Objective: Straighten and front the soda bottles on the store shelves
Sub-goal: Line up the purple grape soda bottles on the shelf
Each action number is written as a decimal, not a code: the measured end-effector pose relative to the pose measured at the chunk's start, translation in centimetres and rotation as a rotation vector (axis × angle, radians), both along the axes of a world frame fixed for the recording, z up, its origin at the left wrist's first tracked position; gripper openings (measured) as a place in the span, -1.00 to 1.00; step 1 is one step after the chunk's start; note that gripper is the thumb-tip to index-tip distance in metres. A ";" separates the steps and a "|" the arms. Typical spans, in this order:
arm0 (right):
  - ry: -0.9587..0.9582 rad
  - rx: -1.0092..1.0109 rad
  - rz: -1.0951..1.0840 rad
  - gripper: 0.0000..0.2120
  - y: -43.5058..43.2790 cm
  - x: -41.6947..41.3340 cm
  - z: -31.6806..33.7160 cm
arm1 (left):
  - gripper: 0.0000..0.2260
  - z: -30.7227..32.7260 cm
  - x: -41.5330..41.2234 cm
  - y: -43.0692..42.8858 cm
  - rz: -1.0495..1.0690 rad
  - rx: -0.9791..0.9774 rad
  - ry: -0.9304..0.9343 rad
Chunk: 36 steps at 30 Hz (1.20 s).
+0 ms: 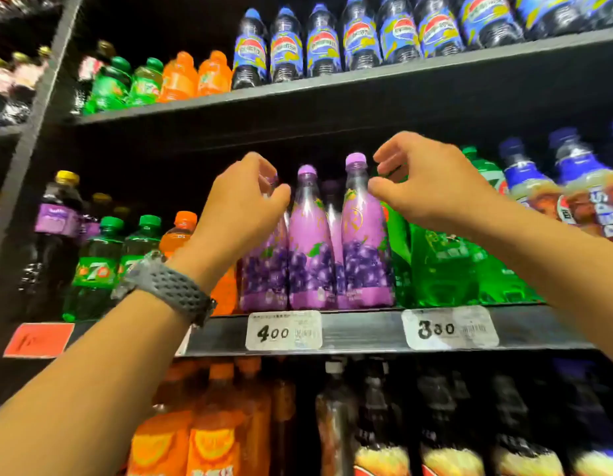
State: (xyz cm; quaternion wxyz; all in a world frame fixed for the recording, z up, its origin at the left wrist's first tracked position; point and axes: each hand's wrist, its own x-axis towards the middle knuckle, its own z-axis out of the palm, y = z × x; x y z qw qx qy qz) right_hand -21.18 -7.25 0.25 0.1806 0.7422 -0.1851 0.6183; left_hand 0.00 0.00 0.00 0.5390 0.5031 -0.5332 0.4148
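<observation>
1. While both hands are up at the middle shelf (363, 329), the step in hand reads as fronting the purple grape sodas: three stand in a row at the shelf lip, above the "4.00" price tag (283, 331).
2. Left hand (243, 207): fingers and thumb curl round the neck of the left purple bottle (263, 269), and its cap is hidden under them. Looks like a grip.
3. Right hand (425, 187): fingers curled, thumb tip touching the shoulder of the right purple bottle (363, 242). The top of a green bottle (435, 266) shows between thumb and fingers. Cannot tell if it holds anything.
4. Middle purple bottle (310, 242): upright, no hand on it, pressed against its neighbours.
5. Next, likely: turn or slide the left bottle so its label faces out, flush with the lip. Needs a gentle move, since the bottles are packed tight and a nudge could tip one.
</observation>
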 end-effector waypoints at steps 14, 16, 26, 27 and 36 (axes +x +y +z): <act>0.033 0.047 -0.361 -0.29 -2.4 4.1 2.5 | -0.38 2.8 3.8 -3.2 0.171 0.145 -0.036; 0.041 0.048 -0.384 -0.30 -2.4 4.1 2.5 | -0.40 2.9 4.0 -3.2 0.149 0.154 -0.019; 0.107 0.173 -0.361 -0.48 -1.0 4.0 2.5 | -0.49 3.5 5.2 -2.0 0.027 0.263 0.027; 0.108 0.187 -0.361 -0.49 -0.9 4.0 2.5 | -0.52 3.6 5.1 -1.9 0.038 0.279 0.024; 0.096 0.315 -0.349 -0.57 -0.4 3.6 2.9 | -0.57 3.8 2.9 -1.8 0.190 0.088 -0.139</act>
